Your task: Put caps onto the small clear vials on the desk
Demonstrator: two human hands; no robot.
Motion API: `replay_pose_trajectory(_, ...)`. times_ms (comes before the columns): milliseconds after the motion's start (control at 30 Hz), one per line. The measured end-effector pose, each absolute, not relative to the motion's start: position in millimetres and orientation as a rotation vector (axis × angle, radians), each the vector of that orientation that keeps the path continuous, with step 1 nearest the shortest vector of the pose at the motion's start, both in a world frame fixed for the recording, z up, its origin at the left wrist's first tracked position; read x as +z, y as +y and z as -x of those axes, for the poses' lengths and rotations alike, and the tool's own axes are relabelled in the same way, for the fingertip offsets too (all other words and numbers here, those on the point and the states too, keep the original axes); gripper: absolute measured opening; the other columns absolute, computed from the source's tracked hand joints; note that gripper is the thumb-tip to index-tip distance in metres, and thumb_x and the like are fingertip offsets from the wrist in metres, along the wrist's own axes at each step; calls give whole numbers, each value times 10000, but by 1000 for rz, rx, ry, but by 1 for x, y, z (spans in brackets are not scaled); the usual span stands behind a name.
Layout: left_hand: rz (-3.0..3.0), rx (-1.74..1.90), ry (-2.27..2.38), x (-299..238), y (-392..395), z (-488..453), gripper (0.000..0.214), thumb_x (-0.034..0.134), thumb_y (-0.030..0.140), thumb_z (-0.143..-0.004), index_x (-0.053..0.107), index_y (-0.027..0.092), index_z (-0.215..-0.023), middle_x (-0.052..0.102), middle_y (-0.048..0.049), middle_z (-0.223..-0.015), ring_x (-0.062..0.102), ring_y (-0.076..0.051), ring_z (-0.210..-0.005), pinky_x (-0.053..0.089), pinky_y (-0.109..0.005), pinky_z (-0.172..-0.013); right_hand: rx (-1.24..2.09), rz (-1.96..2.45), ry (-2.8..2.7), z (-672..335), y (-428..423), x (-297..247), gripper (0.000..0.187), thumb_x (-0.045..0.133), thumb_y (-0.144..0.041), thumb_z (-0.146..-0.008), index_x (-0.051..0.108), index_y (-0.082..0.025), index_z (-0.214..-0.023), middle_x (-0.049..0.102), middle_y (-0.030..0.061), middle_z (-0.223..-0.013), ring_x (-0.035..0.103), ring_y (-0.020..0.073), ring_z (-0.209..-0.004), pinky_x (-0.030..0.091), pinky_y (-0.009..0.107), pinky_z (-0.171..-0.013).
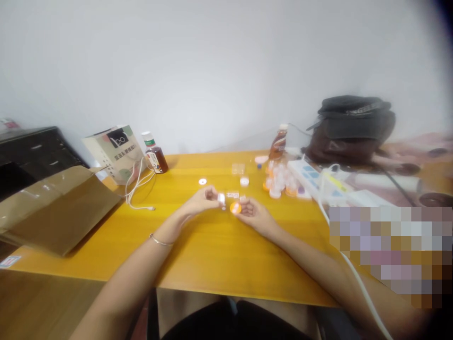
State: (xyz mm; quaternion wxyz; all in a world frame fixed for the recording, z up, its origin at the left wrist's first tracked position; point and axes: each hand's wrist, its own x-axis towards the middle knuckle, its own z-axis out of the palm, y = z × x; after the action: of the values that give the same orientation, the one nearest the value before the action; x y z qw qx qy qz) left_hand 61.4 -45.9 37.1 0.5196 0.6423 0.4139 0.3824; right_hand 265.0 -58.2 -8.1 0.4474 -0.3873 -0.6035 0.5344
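Both my hands rest near the middle of a yellow wooden table (212,250). My left hand (201,200) is closed in a pinch on a small white cap-like piece (221,199). My right hand (253,213) is closed on a small orange round piece (235,208). The two pieces sit a few centimetres apart. Just beyond my fingers lie a small white lid (244,181), a white ring (202,181) and a small clear box (238,168). The frame is blurred, so finer detail is lost.
A cluster of small orange-based vials (279,182) stands right of centre, beside a white power strip (307,177). Two brown bottles (155,153) (278,141), a paper bag (115,151), a white cable (136,189), a cardboard box (53,208) and a dark bag (354,127) ring the table.
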Motion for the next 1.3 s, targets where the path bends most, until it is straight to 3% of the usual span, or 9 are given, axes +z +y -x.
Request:
replay_pose_trajectory(200, -1418, 863, 923, 45, -50, -61, 306, 640, 203, -667, 482, 150, -924, 648, -30, -743, 623, -133, -726, 432, -256, -710, 1315, 954, -1511, -265, -59, -7, 316, 694, -264, -581, 492, -203, -817, 634, 9, -784, 605, 130, -702, 476, 321, -759)
replay_pose_trajectory(300, -1349, 818, 898, 43, -48, -61, 221, 583, 284, -732, 534, 115, -867, 652, -80, -786, 616, -138, -737, 425, -236, -680, 1311, 947, -1515, -265, -59, -7, 311, 691, -268, -589, 491, -200, -817, 628, 8, -784, 601, 125, -701, 473, 320, -763)
replay_pose_trajectory(400, -1294, 788, 877, 37, -44, -61, 285, 535, 355, -767, 584, 78, -812, 649, -103, -762, 592, -125, -678, 419, -229, -640, 1306, 943, -1516, -266, -59, -8, 323, 690, -265, -592, 491, -200, -838, 626, 13, -807, 602, 126, -718, 471, 321, -773)
replay_pose_trajectory(800, -1378, 765, 905, 34, -45, -65, 418, 478, 480, -788, 607, 84, -750, 626, -70, -696, 533, -94, -599, 407, -222, -617, 1294, 902, -1516, -264, -59, -9, 314, 686, -260, -604, 494, -207, -847, 615, 9, -806, 603, 119, -715, 483, 295, -745)
replay_pose_trajectory(1300, -2074, 770, 1334, 31, -62, -85, 467, 412, 555, -770, 577, 124, -702, 556, -1, -623, 470, -98, -565, 337, -208, -526, 1296, 871, -1565, -262, -64, -5, 286, 670, -264, -630, 484, -201, -839, 628, 14, -806, 606, 117, -716, 487, 285, -721)
